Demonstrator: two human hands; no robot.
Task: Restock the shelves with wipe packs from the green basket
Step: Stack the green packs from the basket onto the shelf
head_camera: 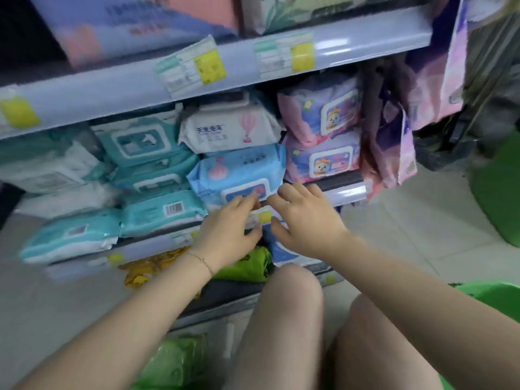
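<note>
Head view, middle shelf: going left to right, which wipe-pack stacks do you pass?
white packs → teal packs → white balloon pack lying on a light blue pack → pink-purple cartoon-label packs → purple-pink hanging packs

Now a sky-blue soft plastic wipe pack [239, 173], pink motif, maybe a balloon; white pillow-shaped pack [230, 130], pink-striped balloon print; teal rectangular packs [160, 212]; bright green plastic basket [491, 292].

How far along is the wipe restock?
Done: the shelf holds stacked teal packs, a blue wipe pack and pink-purple packs. In hand: neither left hand nor right hand holds a pack; both are at the blue one. Left: the green basket shows only its rim, so unknown.
</note>
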